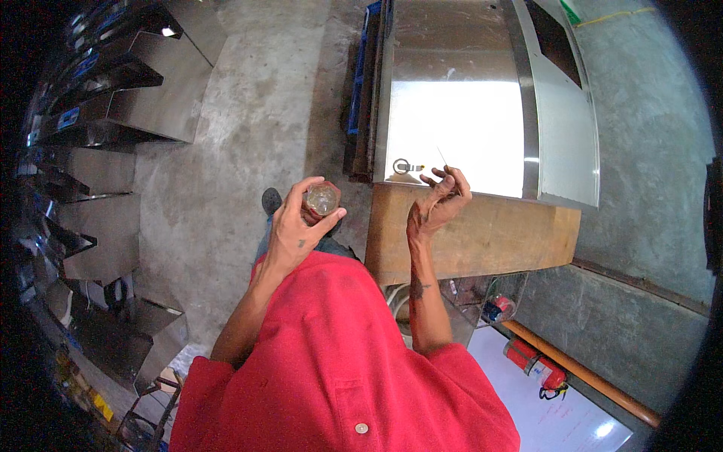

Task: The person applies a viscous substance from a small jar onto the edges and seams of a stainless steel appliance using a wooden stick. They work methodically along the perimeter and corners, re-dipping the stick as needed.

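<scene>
My left hand (290,230) is wrapped round a small round jar (322,197) with a glassy, pale top and dark reddish sides, held out in front of my body. To the right, my right hand (440,197) is raised over the near edge of a shiny steel cabinet (459,56). Its fingers are bent and pinch a thin rod (442,156), seen only as a fine line against the glare. Near those fingertips, a metal ring (401,165) with a small fitting beside it lies on the steel face. What the jar contains cannot be made out.
The steel cabinet rests on a wooden bench (474,233). A blue crate (361,68) stands along its left side. Steel boxes (162,83) line the far left. At lower right are a wire basket (493,297), a red fire extinguisher (535,365), an orange pipe (587,377) and a whiteboard (572,422).
</scene>
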A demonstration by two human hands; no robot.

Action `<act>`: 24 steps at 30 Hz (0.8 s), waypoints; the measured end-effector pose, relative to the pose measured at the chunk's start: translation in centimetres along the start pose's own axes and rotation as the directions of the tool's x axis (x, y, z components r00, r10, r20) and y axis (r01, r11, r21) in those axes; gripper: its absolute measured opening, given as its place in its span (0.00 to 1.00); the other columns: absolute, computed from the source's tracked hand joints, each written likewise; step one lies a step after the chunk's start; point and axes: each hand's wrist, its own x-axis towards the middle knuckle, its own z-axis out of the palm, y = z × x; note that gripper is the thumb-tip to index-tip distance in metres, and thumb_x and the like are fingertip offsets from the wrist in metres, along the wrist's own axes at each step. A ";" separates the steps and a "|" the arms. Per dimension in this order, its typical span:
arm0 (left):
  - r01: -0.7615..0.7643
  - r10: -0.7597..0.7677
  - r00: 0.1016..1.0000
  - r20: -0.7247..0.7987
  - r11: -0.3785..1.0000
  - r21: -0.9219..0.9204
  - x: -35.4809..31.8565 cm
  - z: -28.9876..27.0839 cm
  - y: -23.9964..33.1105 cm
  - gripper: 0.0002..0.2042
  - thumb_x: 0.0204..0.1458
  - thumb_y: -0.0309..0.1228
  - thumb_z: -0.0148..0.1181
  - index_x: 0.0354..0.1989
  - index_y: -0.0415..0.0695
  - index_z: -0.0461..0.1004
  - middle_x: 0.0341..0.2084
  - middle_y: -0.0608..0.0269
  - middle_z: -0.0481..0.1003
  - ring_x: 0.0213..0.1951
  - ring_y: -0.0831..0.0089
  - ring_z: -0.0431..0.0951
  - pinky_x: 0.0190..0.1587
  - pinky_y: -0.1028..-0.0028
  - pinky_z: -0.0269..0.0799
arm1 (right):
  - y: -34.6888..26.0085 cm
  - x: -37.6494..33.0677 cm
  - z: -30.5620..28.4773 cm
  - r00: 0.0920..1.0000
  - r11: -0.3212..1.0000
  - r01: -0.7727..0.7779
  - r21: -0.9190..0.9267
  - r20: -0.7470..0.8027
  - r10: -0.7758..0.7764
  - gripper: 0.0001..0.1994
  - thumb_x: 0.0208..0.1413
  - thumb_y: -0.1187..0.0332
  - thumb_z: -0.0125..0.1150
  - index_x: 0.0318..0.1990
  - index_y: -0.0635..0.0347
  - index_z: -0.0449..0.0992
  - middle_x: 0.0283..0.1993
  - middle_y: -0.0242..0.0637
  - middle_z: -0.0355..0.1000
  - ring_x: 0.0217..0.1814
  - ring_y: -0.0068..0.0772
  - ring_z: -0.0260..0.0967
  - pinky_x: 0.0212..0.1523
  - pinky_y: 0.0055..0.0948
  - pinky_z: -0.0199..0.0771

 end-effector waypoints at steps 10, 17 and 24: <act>-0.094 0.091 0.993 0.069 0.995 0.045 0.8 1.3 1.7 0.31 0.54 0.30 0.79 0.66 0.46 0.72 0.51 0.54 0.83 0.49 0.66 0.85 0.47 0.68 0.81 | -10.9 -2.1 -2.0 0.890 0.976 0.209 0.063 0.402 -0.217 0.08 0.73 0.77 0.53 0.55 0.64 0.71 0.51 0.47 0.73 0.43 0.32 0.76 0.37 0.27 0.80; -0.326 0.321 0.945 0.054 0.933 0.155 1.1 1.5 1.4 0.31 0.52 0.20 0.73 0.66 0.47 0.71 0.56 0.50 0.81 0.55 0.53 0.84 0.54 0.62 0.82 | -11.7 -2.6 -0.5 0.811 0.938 0.348 -0.013 0.505 -0.294 0.14 0.61 0.84 0.64 0.53 0.65 0.76 0.47 0.47 0.78 0.37 0.37 0.74 0.31 0.32 0.74; -0.332 0.324 0.943 0.074 0.929 0.166 1.0 1.6 1.3 0.31 0.51 0.20 0.73 0.65 0.46 0.72 0.57 0.51 0.80 0.56 0.53 0.84 0.54 0.62 0.83 | -11.6 -2.8 -0.6 0.813 0.946 0.323 -0.006 0.513 -0.275 0.12 0.62 0.84 0.64 0.51 0.65 0.76 0.46 0.46 0.79 0.37 0.36 0.74 0.31 0.30 0.74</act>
